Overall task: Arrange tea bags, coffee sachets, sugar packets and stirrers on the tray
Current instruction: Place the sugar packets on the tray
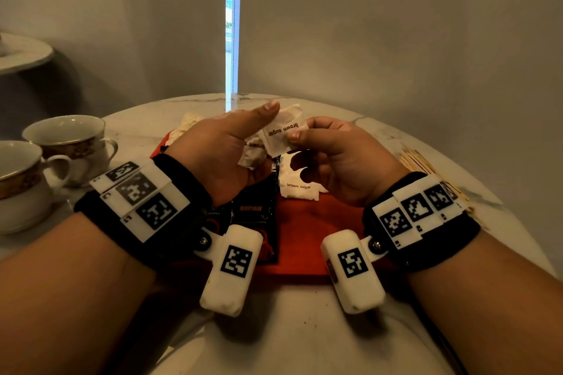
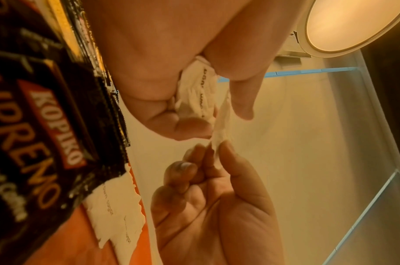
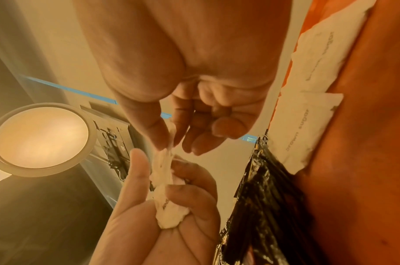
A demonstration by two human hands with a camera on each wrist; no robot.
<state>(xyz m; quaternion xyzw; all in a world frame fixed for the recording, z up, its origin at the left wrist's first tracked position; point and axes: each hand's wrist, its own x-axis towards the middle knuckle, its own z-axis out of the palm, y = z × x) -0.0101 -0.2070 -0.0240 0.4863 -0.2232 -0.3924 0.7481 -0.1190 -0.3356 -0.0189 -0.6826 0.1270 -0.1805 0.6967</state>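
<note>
Coffee sachets [image 1: 256,210] and two sugar packets [image 1: 300,184] already on red tray [image 1: 316,237]. Our left hand [image 1: 225,155] clutches a bunch; right hand [image 1: 335,158] pinches top packet [image 1: 281,132]. Stirrers [image 1: 417,161] still on counter [image 1: 304,329]; tea bags unclear.

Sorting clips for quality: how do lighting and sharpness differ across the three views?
Head view: dim, neutral, sharp on the brown sugar packet, edges bent by the wide lens. Left wrist view: orange cast, ceiling lamp glaring. Right wrist view: same cast, fingertips soft.
</note>
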